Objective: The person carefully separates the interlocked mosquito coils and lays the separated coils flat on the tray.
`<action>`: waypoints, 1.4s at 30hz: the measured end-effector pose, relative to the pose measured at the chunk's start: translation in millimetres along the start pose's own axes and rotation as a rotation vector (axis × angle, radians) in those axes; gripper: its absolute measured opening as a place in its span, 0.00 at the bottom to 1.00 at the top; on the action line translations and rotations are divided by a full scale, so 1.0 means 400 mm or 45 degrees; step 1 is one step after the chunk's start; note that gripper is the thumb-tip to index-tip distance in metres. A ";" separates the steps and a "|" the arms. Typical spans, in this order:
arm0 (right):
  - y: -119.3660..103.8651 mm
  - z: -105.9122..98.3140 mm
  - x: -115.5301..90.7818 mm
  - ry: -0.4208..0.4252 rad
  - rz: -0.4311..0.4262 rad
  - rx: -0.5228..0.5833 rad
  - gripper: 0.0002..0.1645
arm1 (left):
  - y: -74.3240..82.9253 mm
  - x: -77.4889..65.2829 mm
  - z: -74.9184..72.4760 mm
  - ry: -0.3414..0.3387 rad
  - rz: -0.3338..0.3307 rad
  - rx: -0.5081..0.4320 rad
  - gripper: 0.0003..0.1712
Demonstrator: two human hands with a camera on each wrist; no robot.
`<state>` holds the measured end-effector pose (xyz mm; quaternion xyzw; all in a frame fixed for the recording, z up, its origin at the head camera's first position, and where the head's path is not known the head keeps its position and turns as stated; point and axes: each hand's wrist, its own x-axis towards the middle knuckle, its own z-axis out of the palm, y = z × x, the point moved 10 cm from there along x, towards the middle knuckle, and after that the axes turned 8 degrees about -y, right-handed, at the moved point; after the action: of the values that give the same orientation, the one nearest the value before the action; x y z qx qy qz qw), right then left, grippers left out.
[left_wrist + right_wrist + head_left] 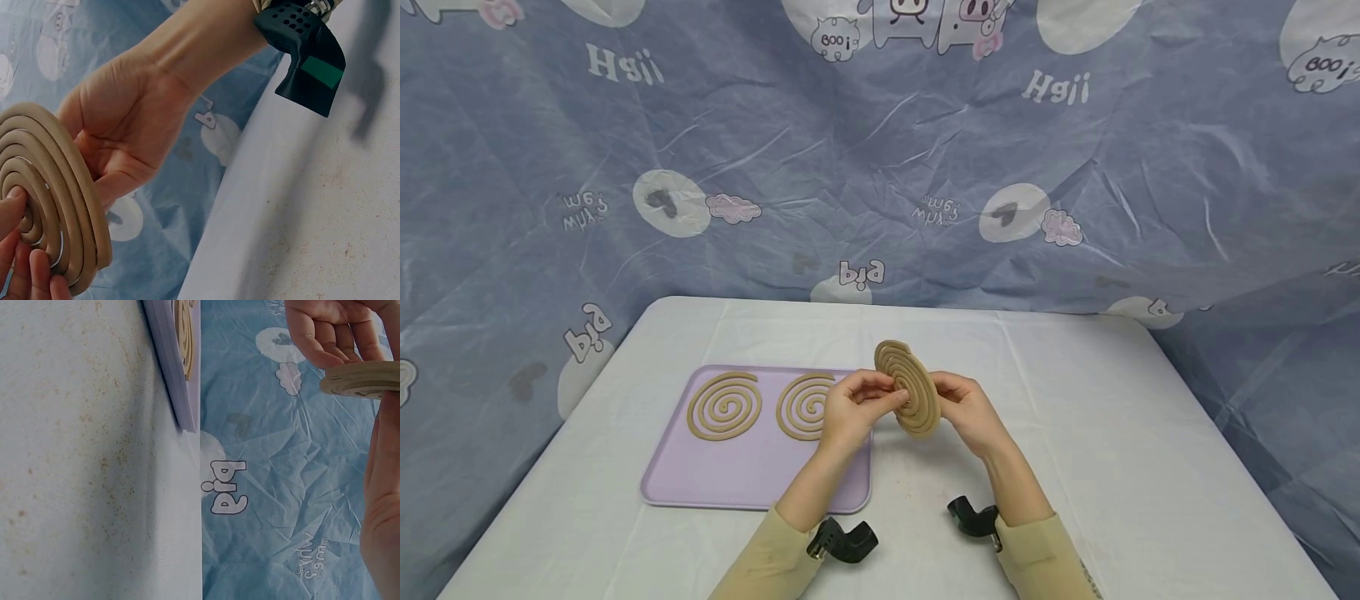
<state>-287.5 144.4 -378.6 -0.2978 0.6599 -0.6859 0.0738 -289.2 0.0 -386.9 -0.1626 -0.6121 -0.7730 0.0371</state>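
Both hands hold a tan spiral mosquito coil point(915, 390) on edge above the white table, right of the tray. Its windings lie close together. My left hand point(852, 407) pinches it, the thumb pressed on the coil's middle in the left wrist view. Behind the coil, my right hand point(972, 408) grips it from the right; its fingertips are mostly hidden by the coil point(59, 181). Two more mosquito coils with wider gaps lie flat on the lilac tray point(715, 483): one coil point(725, 406) at left, another coil point(801, 408) partly covered by the left hand.
The tray stands on the left half of the white-covered table point(1120, 433). Small brown crumbs point(294, 250) dot the cloth beneath the hands. A blue printed curtain point(850, 150) hangs behind and beside the table. Each wrist wears a black camera mount point(847, 542).
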 end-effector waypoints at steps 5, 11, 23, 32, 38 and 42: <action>-0.016 -0.001 0.001 0.080 -0.032 -0.048 0.12 | -0.001 0.001 -0.010 0.024 -0.008 0.012 0.12; -0.042 0.002 0.001 0.145 -0.109 -0.126 0.16 | 0.001 0.001 -0.009 0.007 -0.001 -0.031 0.13; -0.047 -0.005 0.000 0.206 -0.172 -0.188 0.13 | 0.126 -0.025 0.037 -0.087 0.174 0.235 0.12; -0.053 -0.012 -0.006 0.225 -0.214 -0.114 0.14 | 0.133 -0.027 0.052 -0.128 0.150 0.205 0.12; -0.059 0.007 -0.003 0.054 -0.264 -0.015 0.15 | 0.129 -0.025 0.049 -0.117 0.160 0.175 0.12; -0.055 0.013 -0.002 0.005 -0.238 -0.023 0.16 | 0.124 -0.024 0.046 -0.107 0.145 0.167 0.12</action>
<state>-277.6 143.1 -358.1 -0.3574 0.6354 -0.6844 0.0056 -263.6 4.0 -339.7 -0.2267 -0.6521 -0.7204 0.0660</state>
